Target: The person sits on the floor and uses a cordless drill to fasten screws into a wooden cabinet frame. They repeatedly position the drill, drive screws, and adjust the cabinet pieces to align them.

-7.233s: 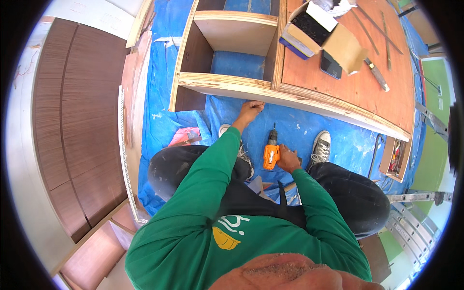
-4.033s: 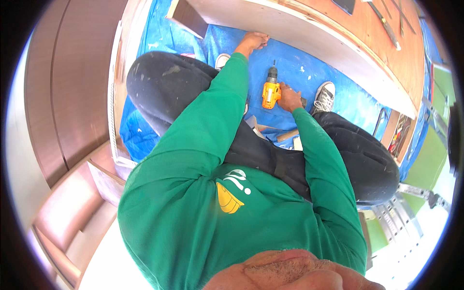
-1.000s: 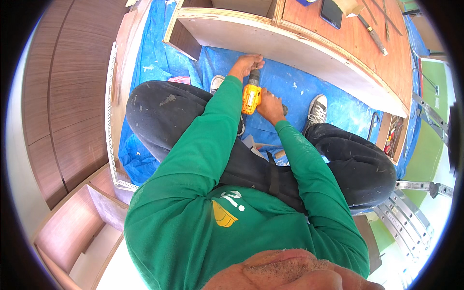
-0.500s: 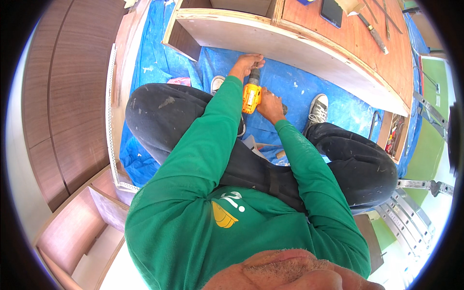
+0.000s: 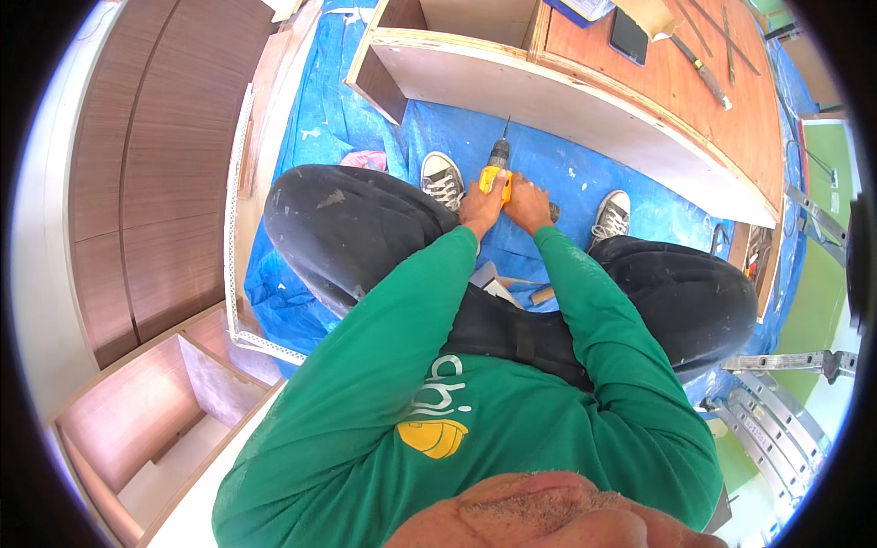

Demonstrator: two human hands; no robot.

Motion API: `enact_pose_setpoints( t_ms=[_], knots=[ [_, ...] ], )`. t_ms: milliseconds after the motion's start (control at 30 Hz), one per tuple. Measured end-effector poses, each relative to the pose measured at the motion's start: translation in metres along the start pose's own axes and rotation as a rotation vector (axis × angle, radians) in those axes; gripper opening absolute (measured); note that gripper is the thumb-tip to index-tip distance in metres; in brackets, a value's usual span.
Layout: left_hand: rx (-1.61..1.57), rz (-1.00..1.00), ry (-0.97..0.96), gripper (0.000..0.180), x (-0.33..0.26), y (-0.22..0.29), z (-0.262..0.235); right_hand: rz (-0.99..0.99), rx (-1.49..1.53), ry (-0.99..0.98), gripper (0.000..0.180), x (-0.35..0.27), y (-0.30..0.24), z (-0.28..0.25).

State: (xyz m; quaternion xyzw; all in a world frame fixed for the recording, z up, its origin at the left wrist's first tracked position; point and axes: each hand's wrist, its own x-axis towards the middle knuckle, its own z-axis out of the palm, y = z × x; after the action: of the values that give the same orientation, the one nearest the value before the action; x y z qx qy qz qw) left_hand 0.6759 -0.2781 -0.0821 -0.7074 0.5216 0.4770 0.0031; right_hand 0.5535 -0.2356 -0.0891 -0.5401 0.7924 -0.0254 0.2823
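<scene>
A yellow and black cordless drill is held between my knees, its thin bit aimed away from me at the lower face of a pale wooden panel. Whether the bit's tip touches that panel, I cannot tell. My right hand is wrapped round the drill's handle, with the dark base sticking out to its right. Against the left side of the yellow body my left hand is closed, its thumb on top and its fingers partly hidden.
The panel belongs to a long wooden cabinet bearing a phone and a chisel-like tool. Blue sheeting covers the floor. An aluminium ladder stands at right; an open wooden box frame is at lower left.
My left hand has come back from the drill's front end to its body, uncovering the chuck and bit. The whole view has shifted slightly.
</scene>
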Motion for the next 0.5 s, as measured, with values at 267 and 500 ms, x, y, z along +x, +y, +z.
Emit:
enact_pose_setpoints(
  t_ms=[267, 500],
  knots=[
    [-0.041, -0.003, 0.091, 0.101, 0.013, -0.008, 0.026, -0.014, -0.041, 0.008, 0.042, 0.004, 0.013, 0.011],
    [-0.055, 0.001, 0.075, 0.100, 0.009, -0.008, 0.018, -0.005, -0.027, 0.010, 0.042, 0.003, 0.009, 0.014]
  ],
)
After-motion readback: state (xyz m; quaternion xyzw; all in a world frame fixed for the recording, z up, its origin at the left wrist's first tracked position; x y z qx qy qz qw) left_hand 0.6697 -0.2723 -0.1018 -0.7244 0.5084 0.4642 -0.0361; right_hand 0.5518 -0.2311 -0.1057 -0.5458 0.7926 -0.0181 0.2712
